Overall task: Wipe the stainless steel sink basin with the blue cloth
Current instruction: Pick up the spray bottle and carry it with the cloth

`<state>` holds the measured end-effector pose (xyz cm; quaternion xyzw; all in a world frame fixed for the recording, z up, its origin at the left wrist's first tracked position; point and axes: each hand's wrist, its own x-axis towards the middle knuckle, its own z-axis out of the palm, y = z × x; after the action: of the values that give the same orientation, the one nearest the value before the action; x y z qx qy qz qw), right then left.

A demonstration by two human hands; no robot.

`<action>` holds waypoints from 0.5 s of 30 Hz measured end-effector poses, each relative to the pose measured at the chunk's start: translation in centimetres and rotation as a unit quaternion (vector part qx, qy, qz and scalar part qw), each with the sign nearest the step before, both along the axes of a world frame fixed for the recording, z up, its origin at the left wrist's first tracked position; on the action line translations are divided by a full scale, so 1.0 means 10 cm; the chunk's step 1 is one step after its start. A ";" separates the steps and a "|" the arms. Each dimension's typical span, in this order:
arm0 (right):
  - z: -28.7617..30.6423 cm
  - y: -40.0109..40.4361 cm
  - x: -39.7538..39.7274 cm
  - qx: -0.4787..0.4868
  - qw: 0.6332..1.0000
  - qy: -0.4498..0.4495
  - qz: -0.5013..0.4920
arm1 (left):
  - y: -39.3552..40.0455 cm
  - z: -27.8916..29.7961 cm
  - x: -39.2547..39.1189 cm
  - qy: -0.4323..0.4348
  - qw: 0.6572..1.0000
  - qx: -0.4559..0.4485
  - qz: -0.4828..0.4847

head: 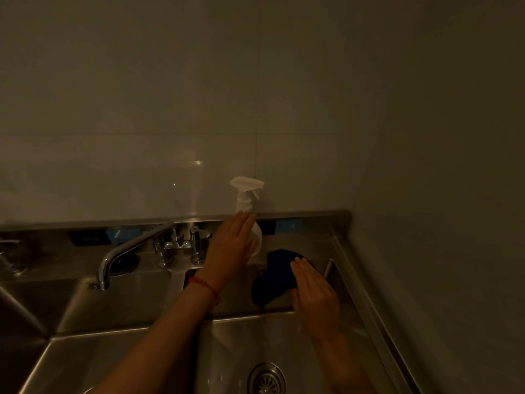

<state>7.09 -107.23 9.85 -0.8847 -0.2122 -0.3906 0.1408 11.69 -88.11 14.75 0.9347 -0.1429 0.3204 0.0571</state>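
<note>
Fingers (301, 265) press blue cloth (272, 275), its edge hidden beneath.

The left hand (231, 243) covers the lower body of the white spray bottle (246, 199). The right hand (314, 291) hides part of the blue cloth (272, 275). The drain (266, 378) is cut by the bottom edge. Dim light blurs the faucet handles (181, 244).

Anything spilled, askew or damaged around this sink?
Nothing stands out. The spray bottle stands upright at the back ledge under the left hand; the right hand presses the blue cloth against the basin's back wall. Dim light hides fine detail.
</note>
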 end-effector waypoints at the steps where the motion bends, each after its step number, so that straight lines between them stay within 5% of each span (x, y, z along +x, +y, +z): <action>1: -0.01 -0.01 0.01 0.001 1.000 -0.002 0.001 | 0.00 0.02 0.09 0.005 1.000 -0.001 0.002; 15: 0.08 -0.06 0.41 -0.004 1.000 0.014 -0.021 | 0.01 0.04 0.84 0.041 0.999 -0.032 0.002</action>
<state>11.15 -107.80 10.68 -0.8950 -0.1932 -0.3798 0.1320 20.09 -88.05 15.13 0.9453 -0.1278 0.2859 0.0919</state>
